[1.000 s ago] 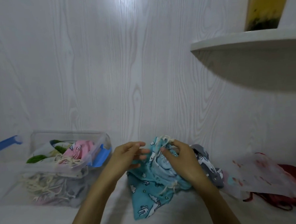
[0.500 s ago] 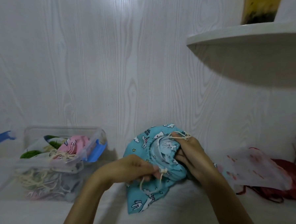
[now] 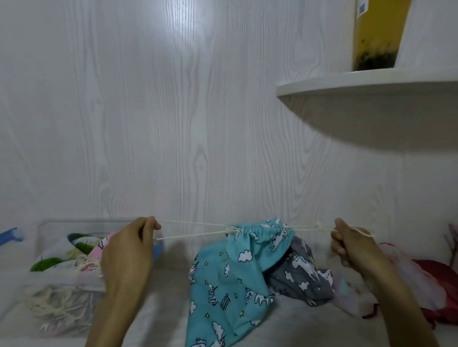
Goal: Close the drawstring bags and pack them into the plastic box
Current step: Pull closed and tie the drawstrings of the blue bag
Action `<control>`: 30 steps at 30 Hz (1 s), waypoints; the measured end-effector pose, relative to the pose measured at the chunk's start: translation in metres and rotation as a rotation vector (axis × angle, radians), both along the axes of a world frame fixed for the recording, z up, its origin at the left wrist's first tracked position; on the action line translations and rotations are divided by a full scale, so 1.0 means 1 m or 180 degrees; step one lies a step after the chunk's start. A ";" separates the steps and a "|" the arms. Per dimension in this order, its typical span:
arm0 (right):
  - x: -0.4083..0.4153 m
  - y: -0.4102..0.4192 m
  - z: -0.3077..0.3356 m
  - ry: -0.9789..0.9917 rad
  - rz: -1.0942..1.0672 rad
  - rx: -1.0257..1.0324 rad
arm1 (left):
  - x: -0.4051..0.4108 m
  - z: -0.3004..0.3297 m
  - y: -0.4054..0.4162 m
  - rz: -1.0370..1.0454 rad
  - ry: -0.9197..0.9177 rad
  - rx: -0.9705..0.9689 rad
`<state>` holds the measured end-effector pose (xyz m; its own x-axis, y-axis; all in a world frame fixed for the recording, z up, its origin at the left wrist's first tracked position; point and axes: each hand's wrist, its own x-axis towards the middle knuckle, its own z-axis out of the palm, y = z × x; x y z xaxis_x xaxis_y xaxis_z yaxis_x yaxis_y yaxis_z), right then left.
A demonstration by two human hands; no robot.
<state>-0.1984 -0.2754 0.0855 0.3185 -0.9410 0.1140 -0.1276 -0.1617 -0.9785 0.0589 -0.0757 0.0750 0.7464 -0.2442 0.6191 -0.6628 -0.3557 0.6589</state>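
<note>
- Two hands: left (image 3: pixel 126 254), right (image 3: pixel 355 246).
- One teal drawstring bag (image 3: pixel 228 287), with two cords (image 3: pixel 193 229) running out to the left.
- One grey bag (image 3: pixel 299 278) behind it.
- One plastic box (image 3: pixel 69 293); perhaps three bags inside, too jumbled to count.
- One shelf (image 3: pixel 371 82).
- One yellow cup (image 3: pixel 379 24).

Both hands' grips pull cords (image 3: pixel 193 229) taut; teal bag (image 3: pixel 228 287) seemingly cinched.

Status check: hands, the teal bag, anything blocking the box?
Left hand and right hand each grip a drawstring, pulled apart. Teal unicorn bag mouth cinched, not yet packed. Plastic box open at left, path unobstructed.
</note>
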 end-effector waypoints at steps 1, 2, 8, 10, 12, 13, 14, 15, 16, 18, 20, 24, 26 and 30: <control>-0.002 -0.001 -0.002 0.0107 -0.0002 0.0001 | 0.001 0.000 0.002 0.0113 -0.0074 0.0118; -0.002 -0.001 -0.002 0.0228 0.0037 -0.0001 | 0.000 0.001 0.004 0.0136 -0.0099 0.0324; 0.011 0.007 -0.001 0.0431 0.0450 -0.0024 | -0.037 0.016 0.001 -0.0432 -0.0082 0.1269; 0.015 0.010 -0.001 0.0488 0.0562 -0.0055 | -0.051 0.017 -0.005 -0.1177 -0.0017 0.1252; 0.017 0.013 0.000 0.0533 0.0680 -0.0060 | -0.062 0.010 -0.013 -0.1871 0.0116 0.1492; 0.017 0.015 0.001 0.0521 0.0721 -0.0024 | -0.065 0.005 -0.017 -0.2017 0.0150 0.1640; 0.015 0.016 0.002 0.0501 0.0741 0.0022 | -0.066 0.001 -0.020 -0.2052 0.0164 0.1751; 0.012 0.015 0.004 0.0481 0.0716 0.0070 | -0.067 -0.002 -0.024 -0.2016 0.0175 0.1787; 0.007 0.014 0.005 0.0459 0.0627 0.0099 | -0.066 -0.005 -0.026 -0.1965 0.0194 0.1722; -0.008 0.008 0.008 0.0529 0.0282 0.0011 | -0.059 -0.009 -0.028 -0.1784 0.0225 0.1559; -0.024 0.001 0.009 0.0778 -0.0007 -0.0201 | -0.046 -0.010 -0.025 -0.1473 0.0187 0.1521; -0.030 0.005 0.014 0.1059 -0.0409 -0.0838 | -0.025 -0.010 -0.013 -0.1076 -0.0007 0.1517; -0.013 0.023 0.022 0.0760 -0.0301 -0.1192 | -0.021 -0.008 -0.008 -0.1029 -0.0059 0.1395; 0.039 0.072 0.020 0.1123 0.0821 -0.1358 | -0.022 -0.006 0.001 -0.1363 0.0029 0.1248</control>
